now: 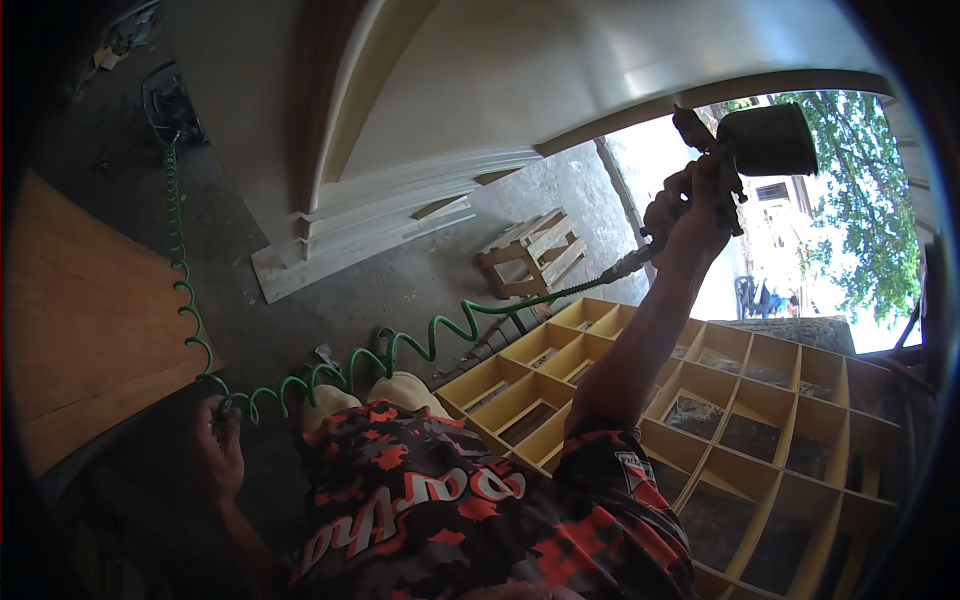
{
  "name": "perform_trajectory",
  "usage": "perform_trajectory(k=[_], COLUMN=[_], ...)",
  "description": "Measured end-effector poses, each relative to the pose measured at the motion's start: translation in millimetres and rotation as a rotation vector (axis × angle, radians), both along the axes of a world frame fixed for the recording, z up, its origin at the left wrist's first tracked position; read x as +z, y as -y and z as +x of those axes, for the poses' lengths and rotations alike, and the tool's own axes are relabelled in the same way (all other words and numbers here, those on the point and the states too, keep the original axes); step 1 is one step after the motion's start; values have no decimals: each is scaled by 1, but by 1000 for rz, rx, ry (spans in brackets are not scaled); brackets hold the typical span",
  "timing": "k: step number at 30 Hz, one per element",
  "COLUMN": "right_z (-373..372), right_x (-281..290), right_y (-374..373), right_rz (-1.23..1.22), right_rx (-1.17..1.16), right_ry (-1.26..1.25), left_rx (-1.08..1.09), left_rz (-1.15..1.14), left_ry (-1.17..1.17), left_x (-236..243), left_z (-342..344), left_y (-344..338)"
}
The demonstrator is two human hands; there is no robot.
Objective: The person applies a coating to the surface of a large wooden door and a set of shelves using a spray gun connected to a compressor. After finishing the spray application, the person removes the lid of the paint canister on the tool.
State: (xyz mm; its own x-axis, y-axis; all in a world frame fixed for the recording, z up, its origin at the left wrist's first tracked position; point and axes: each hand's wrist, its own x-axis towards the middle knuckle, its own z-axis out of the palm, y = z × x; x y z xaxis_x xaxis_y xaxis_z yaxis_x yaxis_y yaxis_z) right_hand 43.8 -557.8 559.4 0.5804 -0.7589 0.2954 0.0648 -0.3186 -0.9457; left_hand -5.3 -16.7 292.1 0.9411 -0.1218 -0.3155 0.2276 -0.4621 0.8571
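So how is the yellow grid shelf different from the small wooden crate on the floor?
The yellow grid shelf is painted yellow; the small wooden crate is bare wood. The shelf is much larger, with many square compartments; the crate is slatted. The shelf lies beside the person, under the raised right hand; the crate sits farther off. Both rest on the concrete floor.

Dim interior, overexposed daylight upper right, fisheye-bent edges

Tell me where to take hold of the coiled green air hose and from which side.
Grip the coiled green hose on the slack run just beyond the left hand, coming from above. There the coils hang free over the floor, clear of the yellow grid shelf. Nearer the spray gun, held in the right hand, it is stretched taut.
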Motion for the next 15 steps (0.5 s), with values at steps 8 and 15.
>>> perform_trajectory(k=[8,15], right_z=[5,8], right_x=[-2,5], right_y=[70,115], right_rz=[20,3], right_rx=[25,16], right_ry=[24,5], left_rx=[14,14], left_rz=[75,79], left_ry=[42,64], left_x=[12,21], left_z=[-2,-3], left_y=[27,51])
